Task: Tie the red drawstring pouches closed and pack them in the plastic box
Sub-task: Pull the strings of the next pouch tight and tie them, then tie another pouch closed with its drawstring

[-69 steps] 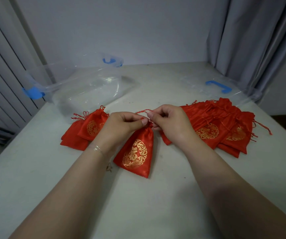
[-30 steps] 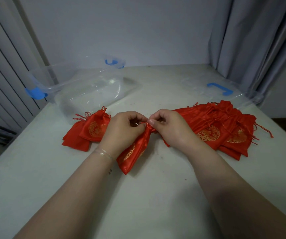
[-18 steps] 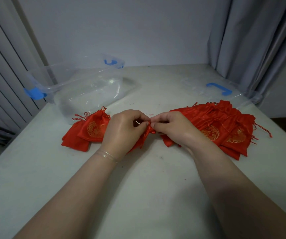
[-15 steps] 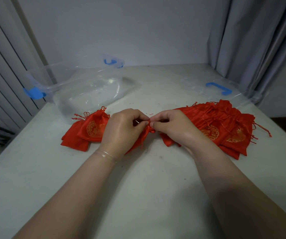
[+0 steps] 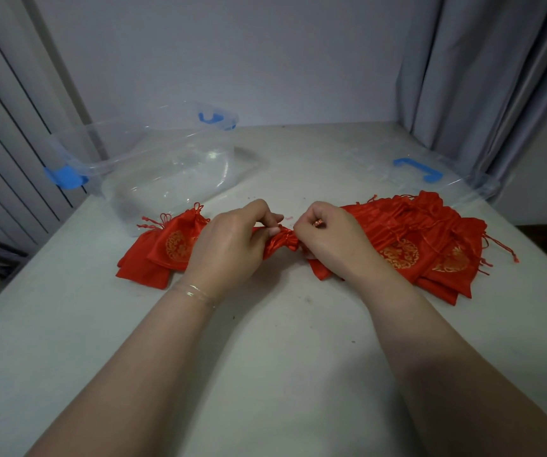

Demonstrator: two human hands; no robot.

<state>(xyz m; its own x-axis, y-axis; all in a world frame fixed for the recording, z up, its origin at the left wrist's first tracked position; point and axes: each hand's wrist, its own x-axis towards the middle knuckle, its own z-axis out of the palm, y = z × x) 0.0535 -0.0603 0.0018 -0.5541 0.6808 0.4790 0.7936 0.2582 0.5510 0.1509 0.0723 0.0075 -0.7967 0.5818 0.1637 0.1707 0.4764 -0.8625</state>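
Head view: at the centre of the table [image 5: 265, 341], a person's left hand [image 5: 229, 249] grips the body of a red pouch [image 5: 282, 240], fingers curled round it, while the right hand [image 5: 328, 239] pinches its gathered neck or cord; which one cannot be told. The pouch's long axis runs roughly 8 to 2 o'clock between the hands, neck toward the right hand. Finished-looking pouches [image 5: 166, 249] lie at 9 o'clock, a larger heap [image 5: 423, 245] at 3 o'clock. The plastic box [image 5: 166, 173] sits at 11 o'clock, nearer the left hand, seemingly with no pouch inside yet.
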